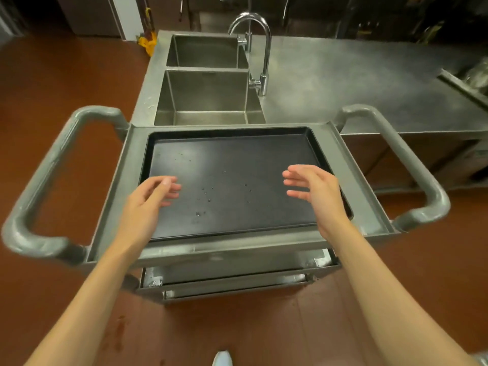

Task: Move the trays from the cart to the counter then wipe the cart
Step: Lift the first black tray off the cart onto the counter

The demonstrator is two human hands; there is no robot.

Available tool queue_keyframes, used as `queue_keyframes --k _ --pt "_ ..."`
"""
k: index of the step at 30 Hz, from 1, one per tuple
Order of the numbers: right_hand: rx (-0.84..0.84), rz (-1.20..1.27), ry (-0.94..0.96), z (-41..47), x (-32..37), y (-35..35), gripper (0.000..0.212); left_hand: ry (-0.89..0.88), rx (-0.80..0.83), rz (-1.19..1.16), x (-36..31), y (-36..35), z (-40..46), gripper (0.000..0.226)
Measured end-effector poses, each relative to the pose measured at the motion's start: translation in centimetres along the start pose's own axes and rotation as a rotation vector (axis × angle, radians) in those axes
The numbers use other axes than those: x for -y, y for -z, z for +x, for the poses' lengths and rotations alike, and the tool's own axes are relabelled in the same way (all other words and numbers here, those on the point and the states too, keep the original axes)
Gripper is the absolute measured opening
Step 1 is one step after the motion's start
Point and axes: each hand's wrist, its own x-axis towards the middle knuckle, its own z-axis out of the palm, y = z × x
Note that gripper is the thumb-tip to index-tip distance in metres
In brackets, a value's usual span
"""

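Note:
A black rectangular tray [232, 159] lies flat on the top shelf of a grey metal cart [351, 167], with a few water drops on it. My left hand [150, 196] hovers over the tray's near left part, fingers loosely spread, holding nothing. My right hand [314, 191] hovers over the near right part, fingers straight and apart, also holding nothing. Behind the cart runs the steel counter [343, 83]. Lower cart shelves [237, 276] show below the top one; what they hold is mostly hidden.
A double sink [208, 93] with a curved tap [261, 48] sits in the counter just beyond the cart. Thick grey handles [45, 186] stick out on both sides of the cart. A metal object [464, 83] lies at the counter's right edge. The floor is red-brown.

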Motion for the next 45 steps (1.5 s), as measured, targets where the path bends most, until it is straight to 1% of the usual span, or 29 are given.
queue_keyframes --k 2,3,4,5,7,8,10,12,13,15,18,20,23,25,27,29,30,31,34,36,38,39,40,43,44,45 --pt "0.041 -0.044 -0.039 1.6 -2.1 0.8 0.018 0.04 -0.02 0.034 1.6 -1.2 0.2 0.023" --pt "0.063 -0.104 -0.035 2.4 -3.4 1.2 0.016 0.056 -0.027 0.059 2.6 -1.9 0.2 0.022" --pt "0.088 -0.215 -0.01 3.3 -4.9 1.6 0.014 0.077 -0.029 0.095 3.7 -2.7 0.1 0.022" --pt "0.13 -0.379 0.03 4.0 -6.4 2.0 0.012 0.101 -0.035 0.149 4.9 -3.4 -0.1 0.02" --pt "0.289 -0.755 0.113 5.1 -9.2 2.9 0.014 0.112 -0.016 0.301 7.1 -4.9 -0.2 0.015" --pt "0.389 -0.903 0.129 5.5 -10.4 3.4 0.019 0.112 0.024 0.389 8.2 -5.4 -0.1 0.013" --pt "0.547 -1.099 0.127 5.9 -12.4 4.2 0.03 0.095 0.146 0.598 10.0 -6.0 -0.1 0.023" --pt "0.591 -1.192 0.163 6.3 -13.5 4.7 0.032 0.028 0.27 0.825 11.5 -6.2 0.1 0.036" --pt "0.582 -1.209 0.203 6.5 -13.7 4.8 0.03 -0.004 0.303 0.91 12.0 -6.1 0.2 0.036" --pt "0.552 -1.227 0.273 6.6 -13.8 4.7 0.022 -0.066 0.306 1.026 12.6 -6.0 0.2 0.028" --pt "0.573 -1.307 0.338 7.0 -13.6 4.5 0.021 -0.165 0.253 1.093 12.8 -5.8 0.4 0.019" --pt "0.599 -1.352 0.38 7.0 -13.5 4.5 0.022 -0.199 0.264 1.134 12.8 -5.7 0.4 0.018" --pt "0.598 -1.377 0.466 6.7 -13.6 4.7 0.022 -0.249 0.299 1.155 12.6 -5.3 0.6 0.017" --pt "0.572 -1.363 0.539 6.3 -13.6 4.7 0.016 -0.271 0.311 1.131 12.3 -4.9 0.8 0.017" --pt "0.514 -1.332 0.638 6.0 -13.8 5.0 0.011 -0.296 0.331 1.114 11.8 -4.4 0.8 0.016" --pt "0.447 -1.286 0.731 5.7 -13.8 5.4 0.015 -0.364 0.328 1.135 11.3 -4.3 0.5 0.014" --pt "0.408 -1.263 0.781 5.5 -13.6 5.6 0.015 -0.396 0.317 1.156 10.9 -4.1 0.5 0.017" --pt "0.365 -1.239 0.832 5.4 -13.2 5.7 0.013 -0.414 0.304 1.187 10.6 -4.0 0.7 0.026" --pt "0.264 -1.175 0.934 5.2 -11.7 6.1 0.004 -0.401 0.247 1.361 9.6 -3.8 1.9 0.061" --pt "0.244 -1.171 0.963 5.0 -10.9 6.1 0.007 -0.408 0.225 1.417 8.8 -3.6 2.5 0.07" --pt "0.237 -1.194 0.958 4.9 -10.4 6.1 0.007 -0.447 0.194 1.425 8.7 -3.4 2.4 0.072" --pt "0.241 -1.237 0.933 4.9 -10.2 5.9 0.012 -0.468 0.174 1.416 8.9 -3.2 2.3 0.071" --pt "0.246 -1.31 0.885 4.9 -10.1 5.8 0.024 -0.488 0.159 1.402 9.3 -3.2 2.1 0.071" --pt "0.242 -1.532 0.636 5.9 -10.3 4.9 0.069 -0.541 0.116 1.373 10.4 -3.2 1.5 0.068" --pt "0.254 -1.568 0.561 6.2 -10.5 4.7 0.079 -0.551 0.104 1.369 10.7 -3.4 1.3 0.067" --pt "0.272 -1.602 0.511 6.3 -10.9 4.6 0.086 -0.558 0.095 1.367 10.9 -3.5 1.2 0.066"
